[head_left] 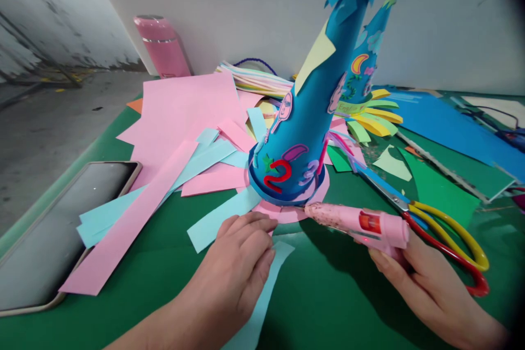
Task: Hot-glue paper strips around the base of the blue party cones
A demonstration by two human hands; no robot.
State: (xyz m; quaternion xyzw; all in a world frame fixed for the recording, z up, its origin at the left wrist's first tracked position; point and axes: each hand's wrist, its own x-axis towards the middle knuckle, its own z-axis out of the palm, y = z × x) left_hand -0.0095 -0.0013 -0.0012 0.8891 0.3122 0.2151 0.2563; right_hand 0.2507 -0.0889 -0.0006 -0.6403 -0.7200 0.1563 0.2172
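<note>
A tall blue paper cone hat stands on a pink paper ring, its side covered with stickers and a red 2. My left hand has its fingers together and bent, pressing on the ring's front edge. What lies under the fingertips is hidden. In my right hand is a pink glue gun, its nozzle tip at the ring's front near the cone's foot. A light blue paper strip sticks out from the ring to the left. Another light blue strip lies partly beneath my left hand.
Scissors with red and yellow handles lie right of the glue gun. Pink and blue strips and a phone are at left. Behind stand a pink bottle and a second decorated cone hat. Coloured sheets lie right.
</note>
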